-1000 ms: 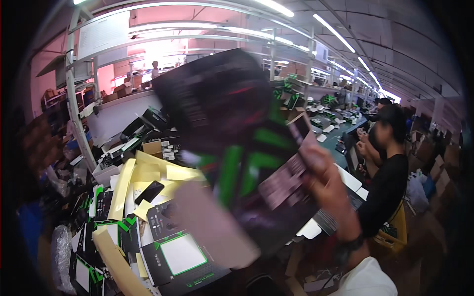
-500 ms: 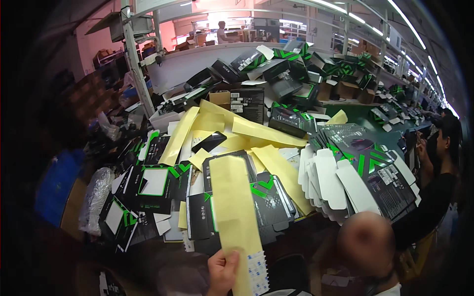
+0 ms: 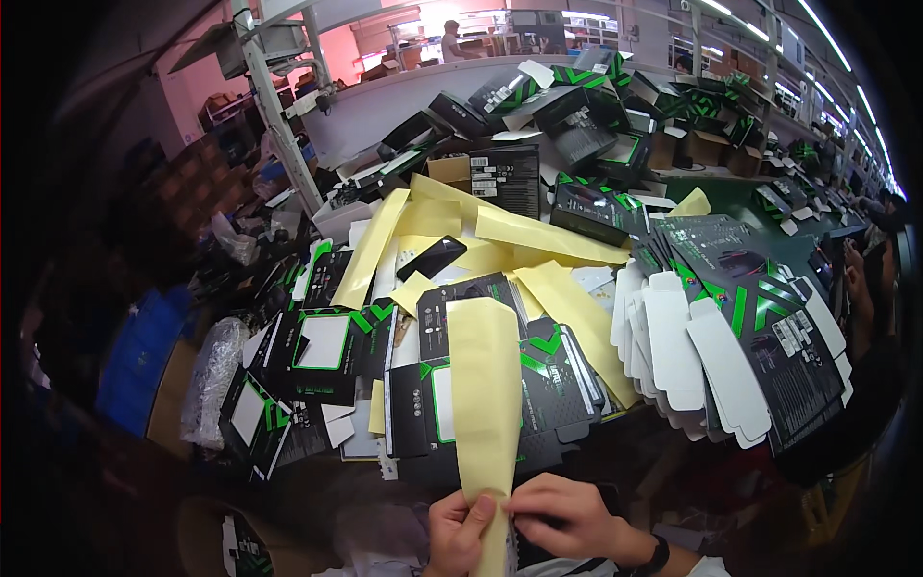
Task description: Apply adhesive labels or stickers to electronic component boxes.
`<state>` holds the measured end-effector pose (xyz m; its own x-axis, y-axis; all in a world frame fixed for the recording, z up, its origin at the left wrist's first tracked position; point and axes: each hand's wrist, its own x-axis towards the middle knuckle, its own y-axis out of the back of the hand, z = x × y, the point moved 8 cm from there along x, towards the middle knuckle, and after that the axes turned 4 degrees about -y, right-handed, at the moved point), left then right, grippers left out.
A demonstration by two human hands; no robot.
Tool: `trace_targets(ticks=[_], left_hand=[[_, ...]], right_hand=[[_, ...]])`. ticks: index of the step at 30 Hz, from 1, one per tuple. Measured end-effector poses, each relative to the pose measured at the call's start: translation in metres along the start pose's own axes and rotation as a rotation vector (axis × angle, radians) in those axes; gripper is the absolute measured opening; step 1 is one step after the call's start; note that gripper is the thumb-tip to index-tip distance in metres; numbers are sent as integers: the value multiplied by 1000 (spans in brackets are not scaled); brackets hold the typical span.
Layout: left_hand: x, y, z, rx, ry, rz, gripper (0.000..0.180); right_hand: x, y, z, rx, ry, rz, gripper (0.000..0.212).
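Note:
My left hand (image 3: 457,536) is closed on the lower part of a long pale-yellow strip of label backing paper (image 3: 486,385), thumb lying across its front. The strip stands up and away from me over the bench. At its right edge, right beside the left thumb, the fingertips of my right hand (image 3: 567,517) are pinched together; what they hold is hidden. A dark band (image 3: 657,555) circles my right wrist. Behind the strip lies a flattened black-and-green printed carton (image 3: 558,394).
White-flapped flattened cartons (image 3: 673,337) are stacked at right. More yellow paper strips (image 3: 548,236) and a black phone (image 3: 433,258) lie mid-bench. Black-and-green boxes (image 3: 577,130) pile up at the back. A bubble-wrap roll (image 3: 213,380) stands left. Another person's hand (image 3: 856,274) shows far right.
My right hand has come into view and reached the strip's edge. The stickers seen there before are now mostly hidden. The view has shifted, and the nearby person at right is mostly out of sight.

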<state>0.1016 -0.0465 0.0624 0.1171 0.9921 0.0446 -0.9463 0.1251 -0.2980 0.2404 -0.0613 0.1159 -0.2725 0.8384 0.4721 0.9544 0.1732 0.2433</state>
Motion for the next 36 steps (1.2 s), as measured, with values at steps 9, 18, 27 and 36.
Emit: trace_targets(ticks=[9, 18, 27, 36], left_hand=[[23, 22, -25, -131, 101, 60, 26], [80, 33, -32, 211, -94, 69, 25], [81, 34, -38, 216, -76, 97, 23], [79, 37, -35, 192, -89, 104, 24]], right_hand=[[-42, 63, 56, 259, -199, 512, 17], [-23, 84, 110, -71, -408, 538, 19], [-17, 80, 124, -133, -598, 514, 22], [-69, 110, 131, -376, -648, 761, 23]])
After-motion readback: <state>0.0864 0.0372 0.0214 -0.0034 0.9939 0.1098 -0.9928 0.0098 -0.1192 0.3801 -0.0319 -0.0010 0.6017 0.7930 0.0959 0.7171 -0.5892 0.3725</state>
